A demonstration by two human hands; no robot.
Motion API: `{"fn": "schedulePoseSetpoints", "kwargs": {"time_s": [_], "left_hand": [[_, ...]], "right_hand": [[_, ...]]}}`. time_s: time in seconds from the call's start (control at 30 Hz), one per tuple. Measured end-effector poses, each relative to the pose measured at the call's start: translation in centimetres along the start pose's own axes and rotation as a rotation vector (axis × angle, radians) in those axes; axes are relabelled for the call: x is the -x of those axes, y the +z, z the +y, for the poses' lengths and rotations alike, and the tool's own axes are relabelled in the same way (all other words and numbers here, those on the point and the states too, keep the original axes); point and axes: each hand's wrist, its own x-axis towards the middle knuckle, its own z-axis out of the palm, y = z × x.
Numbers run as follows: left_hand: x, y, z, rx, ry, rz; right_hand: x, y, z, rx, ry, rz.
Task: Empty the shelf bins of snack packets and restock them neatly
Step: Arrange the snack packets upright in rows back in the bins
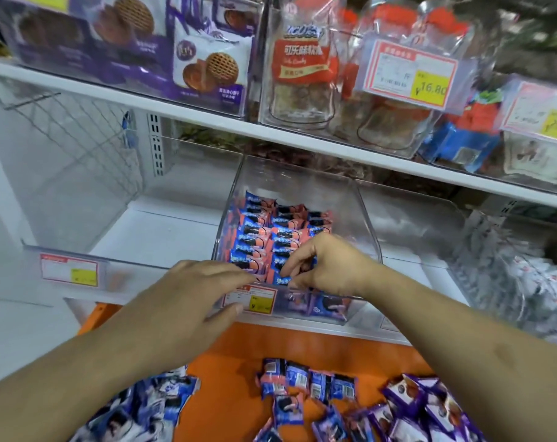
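Loose packets [306, 389] lie on orange ledge [226, 349]. Right hand [326, 266] pinches a packet [282, 280] in bin [363, 218], long axis crosswise. Left hand [204, 290] hovers, fingers straight.

I'm getting bright, even light here, seemingly from overhead, with only soft shadows under the upper shelf [207, 113]. Pale glare streaks the clear bin [360, 218] walls and the plastic tubs above. The wide lens bends the shelf lines, strongest toward the frame's sides. The silver packets [506, 269] at the right end of the shelf smear into blur, and the price tag [414, 74] print is soft. My hands look slightly blurred; the middle packets read sharpest.
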Motion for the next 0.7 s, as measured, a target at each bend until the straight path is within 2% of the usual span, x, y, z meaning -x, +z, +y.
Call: {"fn": "schedulePoseSetpoints", "kwargs": {"time_s": [0.2,0.43,0.57,0.63,0.7], "left_hand": [[-0.2,-0.1,0.0,-0.028,-0.015,-0.058],[0.2,0.0,0.7,-0.011,0.037,0.025],[0.7,-2.5,1.8,0.145,0.029,0.044],[1.5,-0.5,3.0,0.210,0.009,0.007],[3.7,7.0,4.2,0.134,-0.078,-0.115]], "right_hand": [[-0.3,-0.6,0.9,-0.056,-0.006,-0.055],[0.0,-0.2,0.4,0.035,-0.037,-0.037],[3.4,-2.2,-1.3,-0.296,-0.099,0.131],[6.5,-2.7,-2.1,-0.378,-0.193,0.136],[9.6,-1.8,-1.7,-0.374,-0.228,0.025]]}}
